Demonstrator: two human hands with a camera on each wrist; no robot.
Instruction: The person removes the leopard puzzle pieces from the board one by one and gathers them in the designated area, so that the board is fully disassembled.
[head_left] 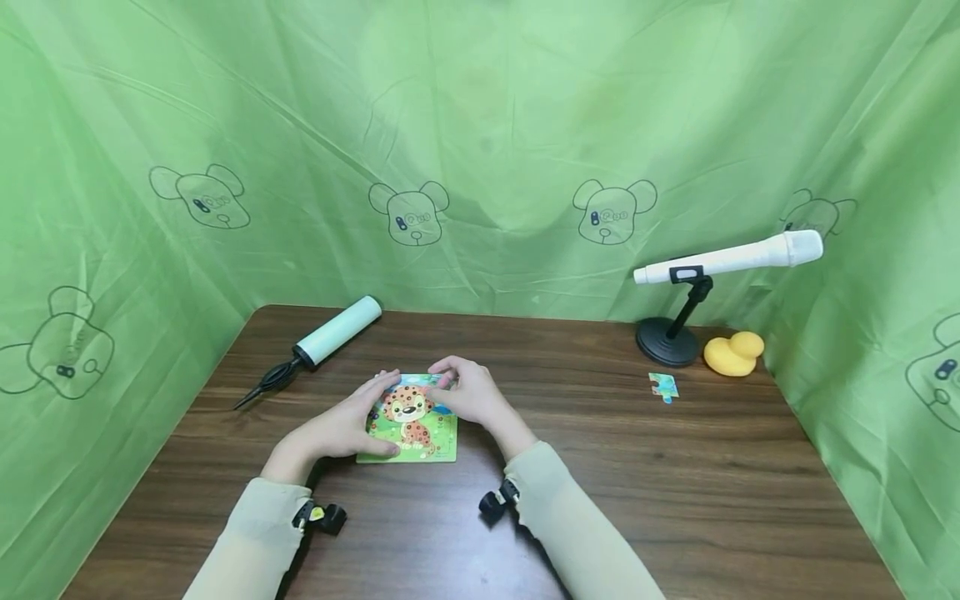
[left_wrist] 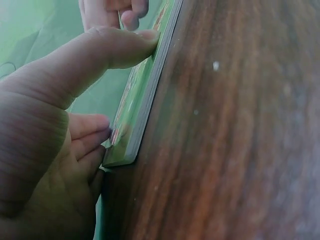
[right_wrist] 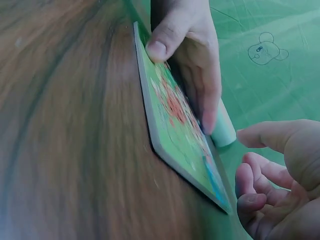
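Note:
A square jigsaw puzzle (head_left: 418,433) with a spotted cartoon animal on a green ground lies flat on the table. My left hand (head_left: 341,429) rests at its left side. The left thumb (left_wrist: 135,47) presses on the face near the front edge, while straight fingers lie along the left side in the left wrist view. Over the upper right corner hovers my right hand (head_left: 472,396), thumb and forefinger apart. Nothing shows between the right fingers (right_wrist: 252,197), which are loosely bent beside the board. A loose blue puzzle piece (head_left: 663,387) lies apart, to the right.
A pale blue hand pump (head_left: 339,331) with a black end lies at the back left. At the back right are a white microphone (head_left: 738,257) on a black stand (head_left: 667,342) and a yellow toy duck (head_left: 733,354). Green curtain (head_left: 510,125) surrounds the wooden table (head_left: 675,483).

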